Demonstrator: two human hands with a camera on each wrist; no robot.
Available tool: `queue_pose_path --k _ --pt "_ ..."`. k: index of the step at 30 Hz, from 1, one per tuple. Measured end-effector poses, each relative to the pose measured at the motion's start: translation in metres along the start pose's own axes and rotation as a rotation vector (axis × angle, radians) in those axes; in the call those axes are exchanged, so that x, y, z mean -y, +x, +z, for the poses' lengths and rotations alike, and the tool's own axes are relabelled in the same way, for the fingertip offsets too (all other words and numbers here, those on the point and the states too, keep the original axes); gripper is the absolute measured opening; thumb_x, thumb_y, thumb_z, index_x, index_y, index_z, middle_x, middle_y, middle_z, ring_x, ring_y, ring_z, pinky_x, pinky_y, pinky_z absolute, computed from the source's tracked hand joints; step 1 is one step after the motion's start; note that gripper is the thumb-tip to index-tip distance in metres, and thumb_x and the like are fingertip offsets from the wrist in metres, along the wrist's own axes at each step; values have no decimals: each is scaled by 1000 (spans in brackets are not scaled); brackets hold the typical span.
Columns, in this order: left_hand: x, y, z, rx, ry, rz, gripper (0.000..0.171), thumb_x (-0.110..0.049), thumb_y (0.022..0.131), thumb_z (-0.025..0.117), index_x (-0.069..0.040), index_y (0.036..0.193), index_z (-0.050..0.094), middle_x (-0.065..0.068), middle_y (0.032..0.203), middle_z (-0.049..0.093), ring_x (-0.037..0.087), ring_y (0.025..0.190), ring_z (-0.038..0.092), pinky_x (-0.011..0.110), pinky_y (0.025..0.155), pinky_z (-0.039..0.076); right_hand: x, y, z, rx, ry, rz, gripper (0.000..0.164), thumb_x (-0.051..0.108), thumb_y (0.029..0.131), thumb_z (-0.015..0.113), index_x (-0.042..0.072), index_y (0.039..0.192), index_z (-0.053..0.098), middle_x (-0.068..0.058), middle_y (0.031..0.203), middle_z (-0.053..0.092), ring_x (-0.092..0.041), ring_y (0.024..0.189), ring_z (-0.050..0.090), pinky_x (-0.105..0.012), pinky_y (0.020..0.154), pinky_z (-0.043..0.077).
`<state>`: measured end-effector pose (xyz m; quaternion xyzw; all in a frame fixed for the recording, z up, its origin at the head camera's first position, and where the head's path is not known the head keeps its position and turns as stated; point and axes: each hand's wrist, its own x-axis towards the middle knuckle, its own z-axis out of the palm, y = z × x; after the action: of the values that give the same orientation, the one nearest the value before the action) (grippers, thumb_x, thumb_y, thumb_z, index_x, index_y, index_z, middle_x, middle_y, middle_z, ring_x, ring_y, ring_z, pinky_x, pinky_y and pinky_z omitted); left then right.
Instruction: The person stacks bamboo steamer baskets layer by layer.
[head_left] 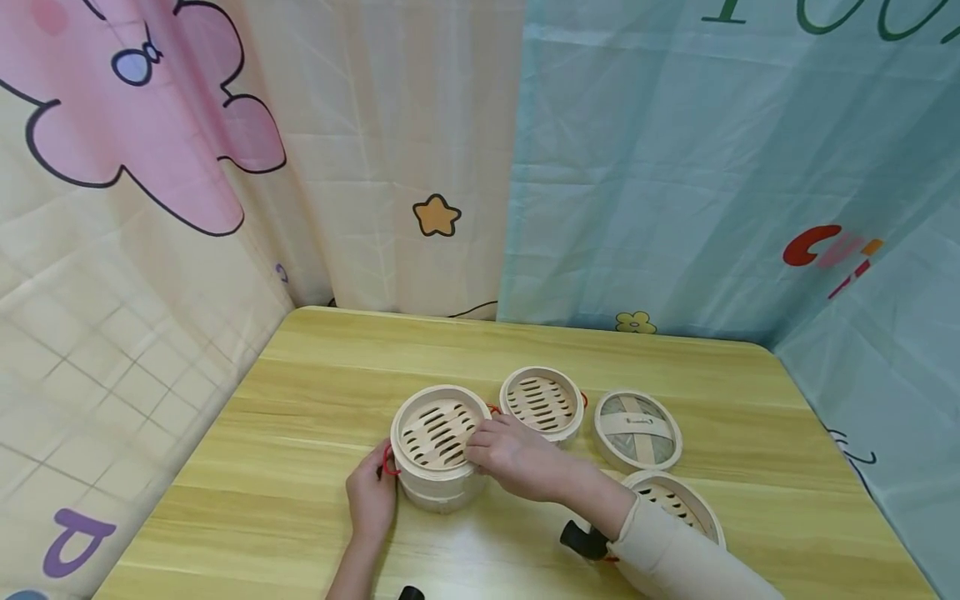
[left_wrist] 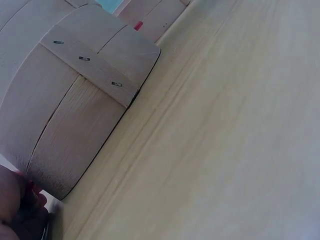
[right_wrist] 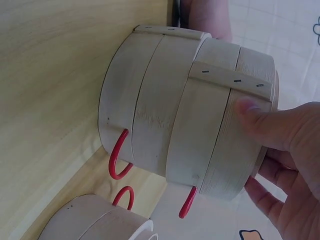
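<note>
Two round bamboo steamer baskets stand stacked near the middle of the table. The upper basket (head_left: pixel 431 477) has a slatted floor and sits slightly askew on the lower basket (right_wrist: pixel 150 100). My right hand (head_left: pixel 513 458) grips the upper basket's right rim, its thumb (right_wrist: pixel 255 117) on the outer wall and the other fingers over the edge. At the stack's left side, my left hand (head_left: pixel 372 492) holds the lower basket, close to a red loop handle (head_left: pixel 388 462). Only part of that hand shows in the left wrist view, and its fingertips are largely hidden.
Behind the stack to the right is another slatted steamer basket (head_left: pixel 542 404). A woven bamboo lid (head_left: pixel 637 429) lies right of it. One more basket (head_left: pixel 675 504) stands nearer, partly covered by my right sleeve (head_left: pixel 675 546). Curtains border the wooden table (head_left: pixel 285 467) at back and sides.
</note>
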<state>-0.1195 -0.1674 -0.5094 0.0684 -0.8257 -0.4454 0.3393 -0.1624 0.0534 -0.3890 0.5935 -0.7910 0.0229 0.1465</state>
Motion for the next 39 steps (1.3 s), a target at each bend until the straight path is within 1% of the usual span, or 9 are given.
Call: queue_pose_path --k 3,6,12,17,22,25,31,39 --pt "1 0 1 -4 4 2 28 19 74 58 9 98 67 19 96 66 32 93 61 44 77 49 2 0 1 -26 -7 0 11 15 82 67 14 93 66 5 95 65 -13 94 54 -28 81 44" --pt "1 -1 1 3 -1 -12 28 18 75 58 8 99 67 18 96 67 31 94 61 43 77 49 3 1 2 -46 8 9 11 14 81 67 13 92 66 4 93 65 -14 93 55 -28 79 45" --pt "1 0 2 15 -10 -26 29 17 74 60 9 101 66 19 97 66 31 95 61 43 78 49 8 2 2 -58 37 41 9 10 79 68 12 87 66 4 88 64 -14 89 55 -27 76 44" --pt "1 0 1 15 -19 -48 31 19 72 59 9 100 66 21 99 65 33 97 60 44 80 49 13 5 4 -94 11 46 9 8 75 68 13 80 64 4 84 62 -14 82 55 -26 72 45" --pt "0 -1 0 13 -15 -73 30 19 73 57 7 97 68 18 95 66 30 94 61 43 76 50 18 7 7 -143 -17 39 9 9 74 69 13 80 64 4 83 63 -14 79 55 -25 69 45" --pt "0 -1 0 9 1 -65 26 18 74 59 6 96 69 17 93 67 30 91 62 43 73 50 20 8 8 -154 -21 46 9 10 74 69 14 81 65 4 82 63 -14 78 55 -25 66 45" --pt "0 0 0 -11 48 -21 14 13 77 62 6 86 69 18 86 67 33 82 64 47 66 50 24 10 10 -172 -23 74 7 11 74 68 13 78 63 4 82 63 -13 77 55 -25 63 43" --pt "0 1 0 -14 48 -36 11 11 77 62 3 78 68 16 80 67 31 77 64 46 61 50 30 14 9 -153 -20 115 10 11 72 71 13 76 61 5 80 64 -14 75 54 -25 64 43"
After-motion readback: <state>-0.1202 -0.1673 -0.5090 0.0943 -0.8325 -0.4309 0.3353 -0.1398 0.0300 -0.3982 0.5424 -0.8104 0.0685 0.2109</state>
